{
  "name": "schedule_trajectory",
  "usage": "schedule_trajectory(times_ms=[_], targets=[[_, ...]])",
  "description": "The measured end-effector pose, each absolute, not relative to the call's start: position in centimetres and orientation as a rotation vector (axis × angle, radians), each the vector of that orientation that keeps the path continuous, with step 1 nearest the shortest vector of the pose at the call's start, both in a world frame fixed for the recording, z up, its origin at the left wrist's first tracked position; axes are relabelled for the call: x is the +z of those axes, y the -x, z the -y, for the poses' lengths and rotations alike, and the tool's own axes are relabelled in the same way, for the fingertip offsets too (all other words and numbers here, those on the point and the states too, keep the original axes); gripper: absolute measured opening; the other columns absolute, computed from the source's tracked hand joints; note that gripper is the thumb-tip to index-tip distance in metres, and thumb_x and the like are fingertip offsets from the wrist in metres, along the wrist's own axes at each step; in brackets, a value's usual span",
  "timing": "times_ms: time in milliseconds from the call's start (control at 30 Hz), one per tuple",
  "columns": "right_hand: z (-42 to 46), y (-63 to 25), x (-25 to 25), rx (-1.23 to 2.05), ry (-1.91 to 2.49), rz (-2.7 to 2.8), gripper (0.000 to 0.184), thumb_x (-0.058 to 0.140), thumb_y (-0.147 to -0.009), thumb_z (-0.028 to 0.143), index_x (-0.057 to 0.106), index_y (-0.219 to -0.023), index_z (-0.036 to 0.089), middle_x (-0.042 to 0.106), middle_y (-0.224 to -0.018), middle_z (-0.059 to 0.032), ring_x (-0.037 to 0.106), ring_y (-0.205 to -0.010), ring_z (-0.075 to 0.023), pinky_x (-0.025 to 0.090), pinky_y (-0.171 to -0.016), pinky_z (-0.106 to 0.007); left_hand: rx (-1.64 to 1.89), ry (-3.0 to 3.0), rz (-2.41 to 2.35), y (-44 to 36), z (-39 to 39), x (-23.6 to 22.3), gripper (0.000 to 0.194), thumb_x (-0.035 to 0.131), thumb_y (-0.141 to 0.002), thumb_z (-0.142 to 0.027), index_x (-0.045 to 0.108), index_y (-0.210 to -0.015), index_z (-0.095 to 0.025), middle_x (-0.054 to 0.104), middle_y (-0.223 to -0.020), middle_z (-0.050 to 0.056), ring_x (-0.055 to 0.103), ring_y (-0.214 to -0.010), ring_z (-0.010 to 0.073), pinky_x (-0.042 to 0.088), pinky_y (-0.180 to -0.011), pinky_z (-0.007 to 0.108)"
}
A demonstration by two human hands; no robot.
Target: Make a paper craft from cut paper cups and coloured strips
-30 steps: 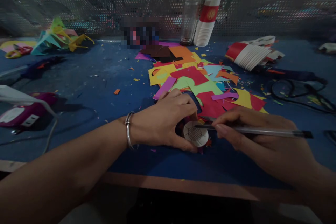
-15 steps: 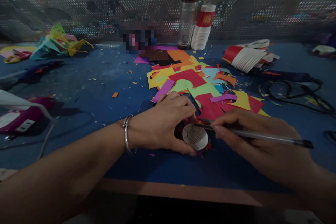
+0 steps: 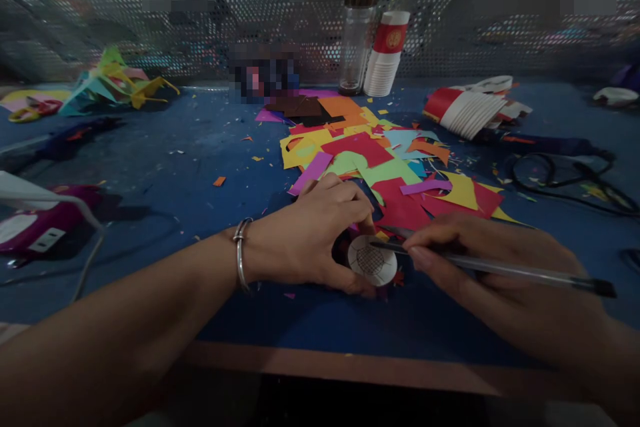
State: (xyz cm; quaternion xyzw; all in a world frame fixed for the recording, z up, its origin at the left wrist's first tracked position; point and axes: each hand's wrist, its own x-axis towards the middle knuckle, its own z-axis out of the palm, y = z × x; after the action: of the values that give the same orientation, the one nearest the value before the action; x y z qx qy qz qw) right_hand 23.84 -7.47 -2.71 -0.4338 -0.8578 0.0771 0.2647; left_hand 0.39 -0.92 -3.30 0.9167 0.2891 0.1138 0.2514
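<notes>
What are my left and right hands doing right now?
Left hand: curled around the white disc, steadying it.
Right hand: closed on the pen.

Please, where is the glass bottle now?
In the head view, the bottle stands at the back of the table, right of centre, just left of the stacked cups.

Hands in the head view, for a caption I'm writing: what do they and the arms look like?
The left hand is ungloved, with a slim, rounded silver-coloured bangle at the wrist. The right hand is ungloved too, with no jewellery visible. No sleeves show.
</notes>
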Motion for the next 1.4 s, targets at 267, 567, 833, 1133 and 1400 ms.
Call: schedule_trajectory(times_ms=[267, 567, 833, 1133, 1400], targets=[[7.6, -23.6, -2.6, 0.21, 1.152, 2.33, 0.012, 0.059, -0.096, 0.025, 0.069, -0.089, 0.026, 0.075, -0.073, 0.0031, 0.068, -0.055, -0.0132, 0.048, -0.048, -0.024, 0.307, -2.497, -0.788, -0.4, 0.9, -3.3, 0.055, 0.089, -0.065, -0.058, 0.069, -0.1, -0.021, 0.063, -0.12, 0.008, 0.052, -0.112, 0.0306, 0.04, -0.093, 0.041], [7.6, -23.8, -3.1, 0.242, 1.189, 2.287, 0.014, 0.058, -0.096, 0.027, 0.069, -0.088, 0.027, 0.074, -0.073, 0.003, 0.066, -0.056, -0.0129, 0.045, -0.049, -0.025, 0.312, -2.5, -0.771, -0.5, 0.9, -3.4, 0.054, 0.09, -0.064, -0.056, 0.068, -0.099, -0.021, 0.062, -0.119, 0.009, 0.051, -0.114, 0.0317, 0.04, -0.097, 0.043], [7.3, -24.1, -3.5, 0.256, 1.246, 2.256, 0.017, 0.056, -0.098, 0.033, 0.069, -0.089, 0.027, 0.073, -0.073, 0.0026, 0.064, -0.055, -0.0137, 0.042, -0.05, -0.027, 0.318, -2.508, -0.769, -0.5, 0.9, -3.3, 0.052, 0.09, -0.066, -0.054, 0.067, -0.099, -0.02, 0.062, -0.118, 0.01, 0.052, -0.114, 0.0314, 0.04, -0.098, 0.043], [7.7, -24.0, -3.6, 0.225, 1.212, 2.255, 0.015, 0.057, -0.098, 0.03, 0.069, -0.09, 0.027, 0.072, -0.073, 0.0024, 0.062, -0.055, -0.0128, 0.042, -0.051, -0.026, 0.339, -2.51, -0.751, -0.5, 0.9, -3.3, 0.05, 0.09, -0.065, -0.053, 0.069, -0.096, -0.02, 0.062, -0.116, 0.009, 0.053, -0.112, 0.0299, 0.04, -0.098, 0.042], [7.8, -23.9, -3.6, 0.269, 1.185, 2.266, 0.016, 0.057, -0.097, 0.03, 0.07, -0.089, 0.027, 0.073, -0.074, 0.001, 0.065, -0.058, -0.0151, 0.047, -0.053, -0.027, 0.306, -2.509, -0.77, -0.5, 0.9, -3.2, 0.052, 0.09, -0.065, -0.055, 0.069, -0.099, -0.021, 0.062, -0.118, 0.009, 0.052, -0.115, 0.031, 0.04, -0.098, 0.043]])
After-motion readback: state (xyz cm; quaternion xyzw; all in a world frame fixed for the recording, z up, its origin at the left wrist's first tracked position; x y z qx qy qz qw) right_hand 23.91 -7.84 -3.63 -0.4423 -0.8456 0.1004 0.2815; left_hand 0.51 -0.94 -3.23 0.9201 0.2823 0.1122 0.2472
